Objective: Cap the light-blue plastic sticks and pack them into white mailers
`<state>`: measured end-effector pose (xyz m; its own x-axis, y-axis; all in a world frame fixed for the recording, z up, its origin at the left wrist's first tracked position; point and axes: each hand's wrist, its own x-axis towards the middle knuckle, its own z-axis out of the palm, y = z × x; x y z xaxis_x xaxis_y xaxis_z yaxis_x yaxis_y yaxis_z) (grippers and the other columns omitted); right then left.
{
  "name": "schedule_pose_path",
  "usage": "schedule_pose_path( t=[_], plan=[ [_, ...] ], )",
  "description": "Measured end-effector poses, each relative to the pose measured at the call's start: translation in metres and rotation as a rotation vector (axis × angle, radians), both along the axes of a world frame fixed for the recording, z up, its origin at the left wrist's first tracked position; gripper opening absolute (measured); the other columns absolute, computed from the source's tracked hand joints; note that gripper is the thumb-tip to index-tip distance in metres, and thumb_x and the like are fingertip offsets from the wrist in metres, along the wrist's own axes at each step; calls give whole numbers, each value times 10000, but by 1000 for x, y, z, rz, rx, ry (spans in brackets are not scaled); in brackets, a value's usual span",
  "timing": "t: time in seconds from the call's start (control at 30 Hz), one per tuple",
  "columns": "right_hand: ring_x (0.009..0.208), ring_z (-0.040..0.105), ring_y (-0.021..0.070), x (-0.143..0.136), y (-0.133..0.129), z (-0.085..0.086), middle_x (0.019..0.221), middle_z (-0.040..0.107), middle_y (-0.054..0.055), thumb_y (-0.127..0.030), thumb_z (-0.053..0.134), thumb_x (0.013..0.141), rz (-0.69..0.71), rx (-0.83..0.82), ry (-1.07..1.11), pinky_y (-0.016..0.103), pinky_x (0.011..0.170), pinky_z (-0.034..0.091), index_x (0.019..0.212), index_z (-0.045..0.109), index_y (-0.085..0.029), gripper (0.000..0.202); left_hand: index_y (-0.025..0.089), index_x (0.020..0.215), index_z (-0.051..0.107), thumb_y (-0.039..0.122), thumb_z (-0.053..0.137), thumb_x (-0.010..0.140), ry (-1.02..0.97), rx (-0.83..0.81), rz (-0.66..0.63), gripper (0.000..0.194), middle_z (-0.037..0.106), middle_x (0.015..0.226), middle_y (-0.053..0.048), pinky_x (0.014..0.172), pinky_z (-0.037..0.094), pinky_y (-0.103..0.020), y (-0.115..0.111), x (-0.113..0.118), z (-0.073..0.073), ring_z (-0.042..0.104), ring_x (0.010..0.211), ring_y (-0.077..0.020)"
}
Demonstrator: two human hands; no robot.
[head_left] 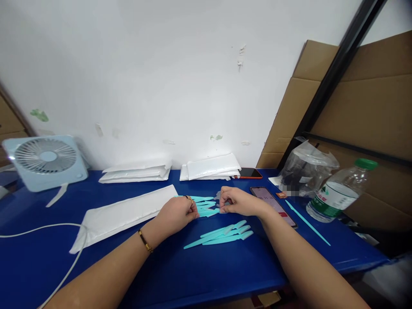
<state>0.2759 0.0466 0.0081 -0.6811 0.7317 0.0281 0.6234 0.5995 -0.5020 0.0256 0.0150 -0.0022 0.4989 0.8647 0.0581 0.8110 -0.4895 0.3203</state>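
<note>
Bending over the blue surface [154,274], the two hands meet a small group of turquoise sticks [207,212] from opposite sides. The left hand [175,216] is at the left end of this group; its fingers are curled and touch the sticks, but I cannot tell whether they grip one. The right hand [236,201] is at the other end, with thumb and forefinger close together just at the tip of the nearest stick; whether they hold it or only touch it, I also cannot tell. So the group lies between the fingers of both hands, its middle part uncovered. Nearer to the person, a second group of turquoise sticks [222,232] lies below the hands, apart from the fingers. To the left, a white padded envelope [125,216] reaches close to the left hand, and a phone [273,206] lies beside the right forearm.
</note>
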Motion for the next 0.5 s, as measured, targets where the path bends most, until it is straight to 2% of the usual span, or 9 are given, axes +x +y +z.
schedule_pose_path(
  t=[0.13,0.2,0.33,0.4,0.5],
  plan=[
    [664,472,106,10,4,2,841,506,26,-330,625,742,-95,17,-11,220,572,364,751,622,-153,177,215,700,634,314,519,753,36,-1,56,160,637,763,-3,618,368,-244,5,-7,3,567,690,-147],
    [683,482,113,14,2,7,852,515,28,-375,646,719,-91,-4,6,222,574,366,764,636,-157,223,221,736,634,339,538,739,25,14,80,152,635,774,-2,613,367,-246,6,-8,5,568,702,-151],
    [739,494,127,11,-8,16,860,532,24,-430,694,655,115,-114,-34,218,593,379,796,678,-184,284,231,791,629,421,535,743,-30,20,85,218,630,800,2,592,365,-246,0,-2,10,559,695,-145],
    [723,491,122,6,-11,15,833,538,21,-425,708,637,196,-155,-98,212,575,374,792,688,-182,289,227,773,638,472,513,753,-59,-22,19,276,632,798,-2,603,372,-243,-7,3,12,560,695,-141],
    [660,479,103,0,-10,9,793,537,16,-414,691,663,214,-162,-144,208,548,361,766,684,-165,270,230,803,657,528,531,727,-71,-93,-95,332,643,794,-4,587,368,-230,-16,10,13,565,704,-142]
  ],
)
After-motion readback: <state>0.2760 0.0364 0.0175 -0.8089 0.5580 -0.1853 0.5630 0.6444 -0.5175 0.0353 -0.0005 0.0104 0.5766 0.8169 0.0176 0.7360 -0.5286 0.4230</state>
